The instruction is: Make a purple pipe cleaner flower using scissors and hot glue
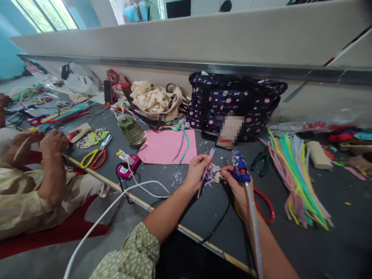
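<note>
My left hand [198, 170] is closed on a thin purple strip [205, 170] that points up and down between its fingers. My right hand [236, 186] is wrapped round a blue glue gun [240, 166] with a clear glue stick out of its back end. Its thumb and forefinger are near a small pile of purple and cream pieces [214, 175], which lies on the dark table between my hands. Behind them a pink sheet [157, 147] carries a purple and a green strip. Red-handled scissors [269, 205] lie partly hidden behind my right forearm.
Right of my hands lie green-handled pliers [262, 162] and a bundle of coloured strips [299, 182]. A dark patterned bag [232, 100] stands behind. Scissors [100, 153], a bottle [131, 130], a pink device [128, 166] and a white cable [116, 199] are left. Another person's hands [54, 141] work far left.
</note>
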`<state>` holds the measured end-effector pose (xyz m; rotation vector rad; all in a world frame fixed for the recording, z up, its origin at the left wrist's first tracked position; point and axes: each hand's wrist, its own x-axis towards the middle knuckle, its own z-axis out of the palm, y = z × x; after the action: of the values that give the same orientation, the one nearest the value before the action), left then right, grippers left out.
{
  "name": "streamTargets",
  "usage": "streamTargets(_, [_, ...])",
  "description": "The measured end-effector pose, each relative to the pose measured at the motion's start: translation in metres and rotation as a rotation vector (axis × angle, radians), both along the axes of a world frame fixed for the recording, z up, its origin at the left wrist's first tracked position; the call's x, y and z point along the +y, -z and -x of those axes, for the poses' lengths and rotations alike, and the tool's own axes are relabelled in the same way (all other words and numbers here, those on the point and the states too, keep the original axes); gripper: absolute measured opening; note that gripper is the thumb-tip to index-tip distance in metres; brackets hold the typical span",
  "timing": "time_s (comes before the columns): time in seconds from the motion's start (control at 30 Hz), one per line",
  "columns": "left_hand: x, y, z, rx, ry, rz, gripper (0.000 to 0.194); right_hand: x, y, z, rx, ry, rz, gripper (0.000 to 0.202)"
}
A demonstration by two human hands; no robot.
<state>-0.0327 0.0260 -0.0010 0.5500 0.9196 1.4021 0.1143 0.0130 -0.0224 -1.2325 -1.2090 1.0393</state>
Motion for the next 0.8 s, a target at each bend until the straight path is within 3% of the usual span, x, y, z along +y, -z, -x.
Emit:
streamTargets(0.17, [-0.001,0.000,-0.002,0.067,0.080,0.030,0.039,0.002,-0.005,0.003,0.119,0.082,0.034,0.022])
streamTargets(0.43, [-0.001,0.002,-0.001,0.100,0.100,0.029,0.038,0.002,-0.012,0.005,0.234,0.128,0.062,0.029])
streamTargets(0.63, [0.001,0.006,-0.001,0.088,0.130,0.036,0.036,0.001,-0.006,0.001,0.146,0.208,0.042,0.026])
streamTargets(0.8, [0.001,0.008,-0.002,0.095,0.139,0.035,0.036,0.000,-0.012,0.001,0.181,0.192,0.045,0.025])
